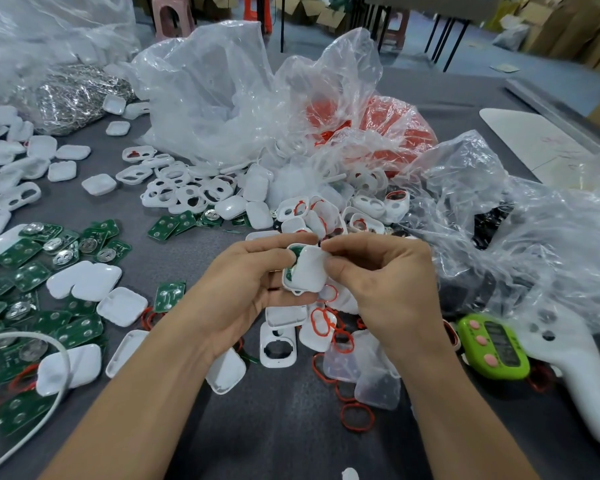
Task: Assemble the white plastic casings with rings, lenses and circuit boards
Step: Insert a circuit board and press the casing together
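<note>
Casing: white, held above the table between both hands, a green circuit board showing under its tilted cover.
Left hand: fingers curled round the casing's left side.
Right hand: thumb and fingertips pinching its upper right corner.
Beneath: red rings, loose white shells.
Far right: green timer.
Behind: clear bags.

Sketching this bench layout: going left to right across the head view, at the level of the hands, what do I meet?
green circuit boards → left hand → white casing → right hand → green device with pink buttons → white handheld tool
</note>
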`<act>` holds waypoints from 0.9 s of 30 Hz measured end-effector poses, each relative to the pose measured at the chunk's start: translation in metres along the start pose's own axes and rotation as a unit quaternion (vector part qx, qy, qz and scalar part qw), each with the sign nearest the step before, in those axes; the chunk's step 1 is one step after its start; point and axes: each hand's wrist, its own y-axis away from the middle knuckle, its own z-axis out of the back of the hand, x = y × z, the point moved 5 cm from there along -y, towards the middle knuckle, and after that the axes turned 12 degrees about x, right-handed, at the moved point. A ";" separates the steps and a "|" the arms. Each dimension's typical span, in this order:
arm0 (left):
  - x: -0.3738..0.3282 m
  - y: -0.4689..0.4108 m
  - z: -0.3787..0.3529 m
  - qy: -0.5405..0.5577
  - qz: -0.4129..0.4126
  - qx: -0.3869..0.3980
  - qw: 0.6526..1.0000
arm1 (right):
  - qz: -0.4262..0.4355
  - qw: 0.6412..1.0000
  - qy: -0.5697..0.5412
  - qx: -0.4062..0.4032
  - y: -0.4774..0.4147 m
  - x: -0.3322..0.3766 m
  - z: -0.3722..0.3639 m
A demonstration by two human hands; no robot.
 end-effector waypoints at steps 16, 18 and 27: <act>0.002 0.001 -0.011 -0.031 -0.030 -0.013 0.999 | -0.068 0.994 0.060 -0.057 0.004 -0.012 -0.009; 0.002 0.001 -0.012 -0.015 -0.034 -0.011 0.999 | -0.088 0.995 0.047 -0.020 0.004 -0.015 -0.013; 0.000 0.003 -0.015 -0.003 -0.055 0.013 0.998 | -0.093 0.991 -0.095 -0.017 0.003 -0.017 -0.017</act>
